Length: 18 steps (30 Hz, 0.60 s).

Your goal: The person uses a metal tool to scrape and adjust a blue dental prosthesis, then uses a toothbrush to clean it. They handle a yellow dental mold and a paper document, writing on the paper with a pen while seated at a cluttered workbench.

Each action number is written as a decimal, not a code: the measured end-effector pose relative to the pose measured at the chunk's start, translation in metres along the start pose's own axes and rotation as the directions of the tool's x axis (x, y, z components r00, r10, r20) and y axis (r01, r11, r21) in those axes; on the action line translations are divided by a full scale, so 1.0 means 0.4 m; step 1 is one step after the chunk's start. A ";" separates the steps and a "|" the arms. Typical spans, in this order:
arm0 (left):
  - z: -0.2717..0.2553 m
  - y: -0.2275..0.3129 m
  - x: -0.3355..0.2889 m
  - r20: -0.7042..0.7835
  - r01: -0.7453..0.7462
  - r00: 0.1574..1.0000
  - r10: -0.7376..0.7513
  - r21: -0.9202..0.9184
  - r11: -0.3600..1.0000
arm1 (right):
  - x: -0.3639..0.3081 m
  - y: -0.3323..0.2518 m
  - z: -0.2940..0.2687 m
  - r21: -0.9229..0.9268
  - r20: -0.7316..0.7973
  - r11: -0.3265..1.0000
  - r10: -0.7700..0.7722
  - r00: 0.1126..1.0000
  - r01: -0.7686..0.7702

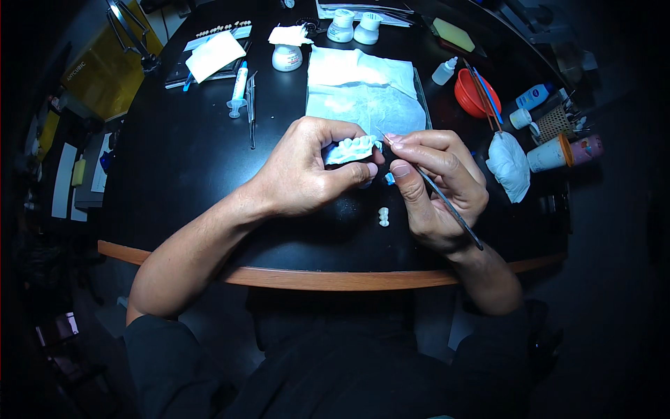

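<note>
My left hand [307, 167] is closed round a white dental cast [351, 149], with its row of teeth facing up between thumb and fingers. In a pinch, my right hand [443, 185] holds a thin dark-handled tool [452, 208] slantwise. The tool's fine tip lies close to the right end of the cast; whether it touches, I cannot tell. A small blue piece [389, 179] shows by my right thumb, too small to make out. Below the hands, a short tooth-coloured dental bridge [384, 217] lies on the black table [300, 244].
White tissue [366, 84] covers a slab beyond my hands. Left of it are a syringe [239, 87], tweezers [252, 112] and a jar [287, 58]. Rightward stand a dropper bottle [444, 71], a red bowl [469, 96] with brushes, a white cloth wad [509, 167] and cups.
</note>
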<state>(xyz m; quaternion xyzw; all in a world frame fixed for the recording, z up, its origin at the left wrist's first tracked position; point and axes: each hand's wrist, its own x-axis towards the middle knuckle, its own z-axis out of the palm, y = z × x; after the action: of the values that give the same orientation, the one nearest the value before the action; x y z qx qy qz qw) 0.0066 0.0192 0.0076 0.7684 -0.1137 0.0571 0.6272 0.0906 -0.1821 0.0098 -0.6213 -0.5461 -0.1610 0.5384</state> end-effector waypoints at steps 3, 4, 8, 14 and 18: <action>0.002 0.014 0.000 -0.006 0.007 1.000 -0.008 -0.036 0.999 | -0.005 -0.012 0.003 0.037 -0.018 0.999 0.031 0.999 -0.030; -0.002 0.018 -0.002 0.014 0.018 1.000 -0.017 -0.066 0.998 | -0.007 -0.014 0.006 0.069 -0.026 0.996 0.052 0.998 -0.050; -0.003 0.008 -0.009 0.042 0.044 0.998 -0.038 -0.154 0.987 | -0.010 -0.019 0.020 0.156 -0.051 0.985 0.085 0.995 -0.077; -0.006 0.014 -0.006 0.087 0.109 0.992 -0.089 -0.273 0.956 | -0.008 -0.012 0.015 0.102 -0.030 0.995 -0.012 0.999 0.015; -0.014 0.023 -0.007 0.121 0.118 0.988 -0.095 -0.206 0.971 | -0.003 -0.009 0.014 0.065 -0.021 0.996 -0.055 0.998 0.056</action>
<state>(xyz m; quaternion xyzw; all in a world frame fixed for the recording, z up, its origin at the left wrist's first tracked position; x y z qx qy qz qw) 0.0020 0.0233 0.0167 0.7040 -0.1121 -0.0317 0.7006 0.0849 -0.1788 0.0085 -0.5862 -0.5629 -0.1638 0.5591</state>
